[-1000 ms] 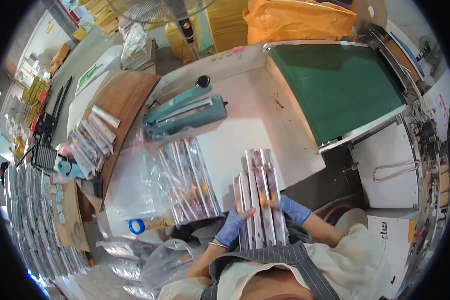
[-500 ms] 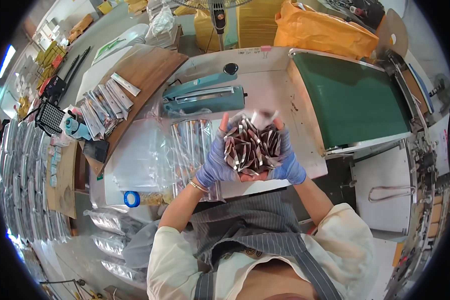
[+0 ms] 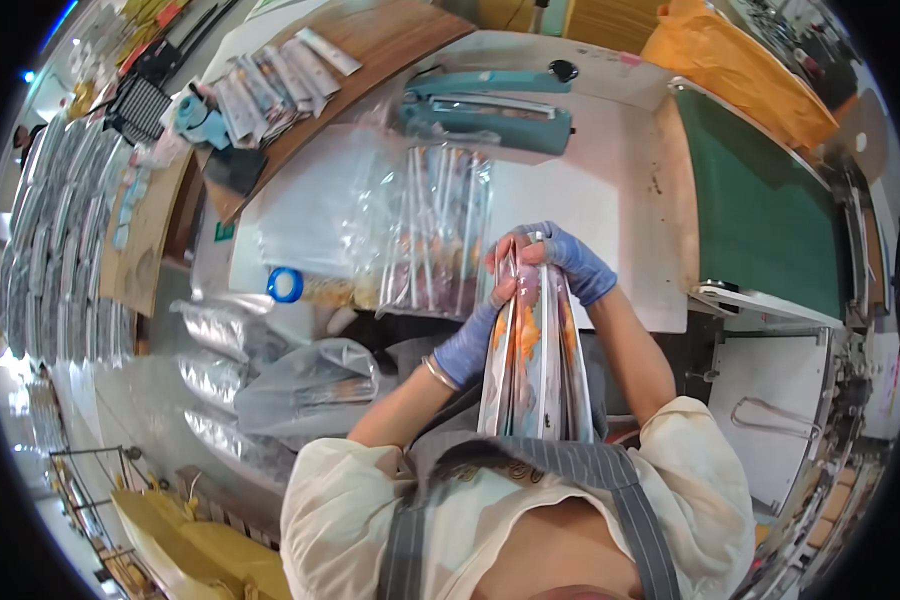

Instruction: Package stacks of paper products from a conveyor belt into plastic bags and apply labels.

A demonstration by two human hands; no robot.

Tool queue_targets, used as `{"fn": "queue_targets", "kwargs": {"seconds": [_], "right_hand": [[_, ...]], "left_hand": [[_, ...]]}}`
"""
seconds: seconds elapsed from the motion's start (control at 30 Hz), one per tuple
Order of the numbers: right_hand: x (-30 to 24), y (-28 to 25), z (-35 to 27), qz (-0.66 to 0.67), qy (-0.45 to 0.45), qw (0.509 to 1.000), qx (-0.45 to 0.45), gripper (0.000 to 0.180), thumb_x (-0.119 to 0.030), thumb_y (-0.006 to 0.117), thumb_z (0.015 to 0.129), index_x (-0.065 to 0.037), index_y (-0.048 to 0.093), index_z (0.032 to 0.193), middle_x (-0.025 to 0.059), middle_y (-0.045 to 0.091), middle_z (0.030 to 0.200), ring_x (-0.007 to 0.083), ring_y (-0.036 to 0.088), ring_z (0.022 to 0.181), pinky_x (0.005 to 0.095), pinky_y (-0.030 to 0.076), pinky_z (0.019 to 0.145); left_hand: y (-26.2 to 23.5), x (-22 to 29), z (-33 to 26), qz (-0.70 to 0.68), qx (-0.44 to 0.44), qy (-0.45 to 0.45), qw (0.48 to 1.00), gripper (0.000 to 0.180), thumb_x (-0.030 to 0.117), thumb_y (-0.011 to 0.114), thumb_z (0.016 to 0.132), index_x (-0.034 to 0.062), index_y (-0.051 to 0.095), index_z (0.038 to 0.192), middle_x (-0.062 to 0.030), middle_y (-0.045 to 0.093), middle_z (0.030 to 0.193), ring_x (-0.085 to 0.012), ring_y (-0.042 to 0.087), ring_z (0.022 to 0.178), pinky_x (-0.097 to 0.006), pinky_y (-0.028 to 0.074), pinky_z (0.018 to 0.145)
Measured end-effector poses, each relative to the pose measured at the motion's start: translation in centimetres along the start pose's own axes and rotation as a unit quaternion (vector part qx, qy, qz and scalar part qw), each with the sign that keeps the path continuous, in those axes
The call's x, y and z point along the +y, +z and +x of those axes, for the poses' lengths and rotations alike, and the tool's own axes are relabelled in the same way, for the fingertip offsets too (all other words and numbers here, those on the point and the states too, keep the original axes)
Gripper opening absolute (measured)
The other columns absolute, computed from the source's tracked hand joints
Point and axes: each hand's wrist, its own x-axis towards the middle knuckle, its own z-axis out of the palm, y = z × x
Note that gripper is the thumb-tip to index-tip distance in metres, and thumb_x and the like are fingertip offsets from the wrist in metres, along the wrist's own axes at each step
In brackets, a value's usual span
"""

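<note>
While both gloved hands are working close to the chest, the left hand (image 3: 467, 345) is gripping the left side of a stack of long clear packets (image 3: 536, 370), fingers curled & pressed against it. The right hand (image 3: 570, 262) is hooking over the stack's far end w/ fingers bent and pinching the top edges. The stack is standing on end betw. the hands, its lower end against the striped apron (image 3: 530, 475), just off the bench (image 3: 580, 200). A bagged bundle (image 3: 438, 232) is lying beyond, near a teal heat sealer (image 3: 490, 105) & blue tape roll (image 3: 285, 285)
</note>
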Motion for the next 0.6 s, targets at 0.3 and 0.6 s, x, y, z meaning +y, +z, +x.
{"fn": "queue_targets", "kwargs": {"seconds": [0.3,0.6], "right_hand": [[6.3,4.8,6.5,0.017,0.047,0.999,-0.01,0.029,-0.021,0.061,0.069,0.004,0.061,0.083,0.0118,0.062,0.076,0.0195,0.062,0.069,0.0292,0.05,0.068],[11.3,6.3,10.7,-0.283,-0.014,0.954,0.098,0.032,-0.023,0.058,0.084,0.0,0.055,0.106,0.0059,0.057,0.099,0.0143,0.054,0.089,0.0254,0.044,0.078]], "left_hand": [[-15.9,9.4,-3.1,0.708,0.393,0.439,0.39,0.03,0.01,0.06,0.074,0.005,0.06,0.104,-0.0183,0.047,0.123,-0.0345,0.057,0.084,-0.039,0.046,0.071],[-11.2,3.4,-8.2,0.792,0.215,0.445,0.357,0.067,-0.003,0.05,0.076,0.0158,0.03,0.136,-0.0183,0.027,0.14,-0.0329,0.06,0.066,-0.033,0.05,0.053]]}}
